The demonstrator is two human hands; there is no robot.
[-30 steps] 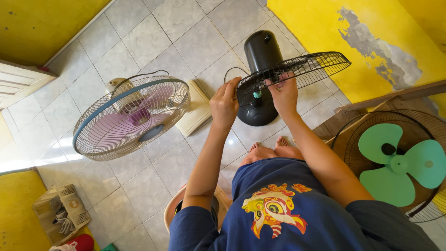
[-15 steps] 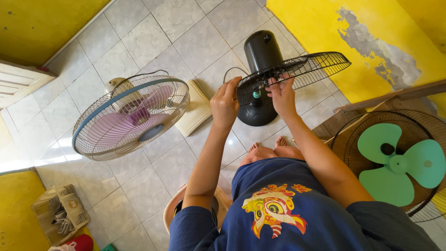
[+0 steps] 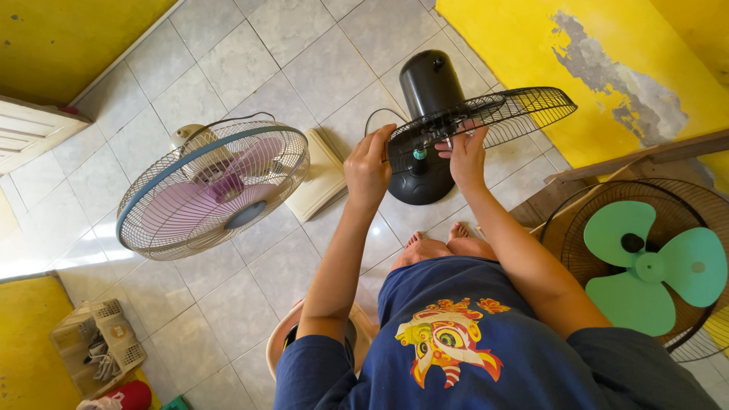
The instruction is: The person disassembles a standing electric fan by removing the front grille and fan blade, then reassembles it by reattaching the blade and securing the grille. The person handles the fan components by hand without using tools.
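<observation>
At upper centre of the frame, the left hand (image 3: 370, 168) is closed around the near rim of the black wire fan guard (image 3: 486, 118), fingers curled over the edge. The right hand (image 3: 465, 156) holds the same guard near its hub, fingers wrapped among the wires beside a small teal knob (image 3: 418, 153); how tightly cannot be told. The guard sits tilted over the black fan body (image 3: 427, 133) on the tiled floor (image 3: 228, 68). Compared with a second ago, both hands and the guard have hardly moved. A pink-bladed fan (image 3: 209, 190) lies at left, a green-bladed fan (image 3: 653, 262) at right.
</observation>
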